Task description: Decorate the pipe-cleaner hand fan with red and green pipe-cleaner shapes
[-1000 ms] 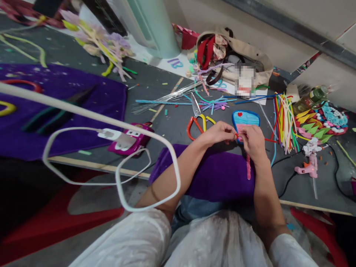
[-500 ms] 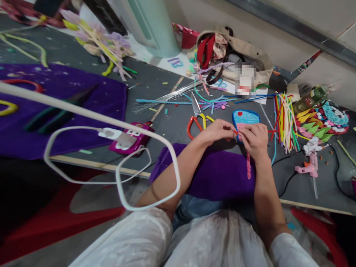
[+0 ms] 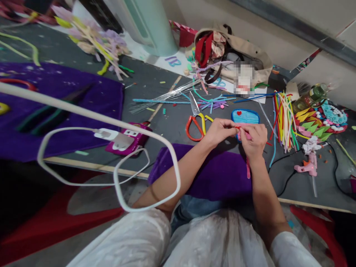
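My left hand pinches a thin red pipe cleaner with thumb and forefinger. Close beside it, my right hand grips the same red strip, and a short red end shows past its outer side. A pink pipe cleaner hangs below the right hand; my fingers hide how it is held. Just behind the hands lies a blue pipe-cleaner panel with a small red heart, partly covered by my fingers. Scissors with red and yellow handles lie left of it.
A purple cloth drapes the near table edge. At right are a bundle of coloured pipe cleaners and a pink glue gun. A white cable loops across at left by a purple power strip. A beige bag sits behind.
The red end sticking out past my right hand has drawn in and tilted downward. My right fingers have curled closer to the left hand's fingertips. The view has shifted slightly.
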Demonstrator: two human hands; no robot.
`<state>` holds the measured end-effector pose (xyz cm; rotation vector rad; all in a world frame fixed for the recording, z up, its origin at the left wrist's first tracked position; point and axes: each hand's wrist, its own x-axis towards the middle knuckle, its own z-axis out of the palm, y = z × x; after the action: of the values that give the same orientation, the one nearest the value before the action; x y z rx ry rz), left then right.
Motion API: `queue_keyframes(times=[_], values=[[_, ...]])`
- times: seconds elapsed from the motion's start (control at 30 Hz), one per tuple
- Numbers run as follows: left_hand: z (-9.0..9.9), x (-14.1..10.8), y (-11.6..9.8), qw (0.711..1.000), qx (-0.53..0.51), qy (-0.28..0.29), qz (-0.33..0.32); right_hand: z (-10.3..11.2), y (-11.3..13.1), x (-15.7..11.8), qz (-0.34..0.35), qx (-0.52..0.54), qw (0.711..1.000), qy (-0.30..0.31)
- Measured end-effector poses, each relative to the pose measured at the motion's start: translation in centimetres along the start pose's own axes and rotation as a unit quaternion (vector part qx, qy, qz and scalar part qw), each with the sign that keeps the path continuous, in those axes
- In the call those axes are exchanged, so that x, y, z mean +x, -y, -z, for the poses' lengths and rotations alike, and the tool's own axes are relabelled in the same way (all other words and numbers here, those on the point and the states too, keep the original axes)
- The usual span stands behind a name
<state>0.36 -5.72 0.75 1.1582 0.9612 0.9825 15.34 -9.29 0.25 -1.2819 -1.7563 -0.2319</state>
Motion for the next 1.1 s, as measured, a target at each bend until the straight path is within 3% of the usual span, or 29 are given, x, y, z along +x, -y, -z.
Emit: queue_keyframes(times=[0.1,0.23,0.37,0.5,0.67,0.87,1.1], values=[[-0.8,-0.1,0.4,0.998,0.013,-0.040,-0.039,-0.6,0.4,-0.1,-0.064,0.075,0.995,-0.020],[-1.1,-0.1,0.5,0.995,-0.041,-0.082,-0.023,-1.0,0.5,-0.2,-0.142,0.152,0.978,0.000],[-1.0,0.0,0.2,0.994,-0.058,-0.098,-0.008,-1.0,0.3,-0.3,-0.158,0.148,0.976,-0.008],[-1.2,-0.1,0.1,0.992,-0.074,-0.100,-0.008,-1.0,0.5,-0.4,-0.180,0.145,0.973,-0.008],[-1.7,-0.2,0.2,0.990,-0.098,-0.105,-0.014,-1.2,1.3,-0.2,-0.273,0.211,0.939,0.001],[-2.0,-0.4,0.4,0.989,-0.097,-0.107,-0.021,-1.1,1.3,-0.1,-0.324,0.274,0.906,0.004],[-0.3,0.2,0.4,0.993,-0.106,-0.046,0.016,-1.3,0.2,-0.1,-0.366,0.341,0.866,-0.017]])
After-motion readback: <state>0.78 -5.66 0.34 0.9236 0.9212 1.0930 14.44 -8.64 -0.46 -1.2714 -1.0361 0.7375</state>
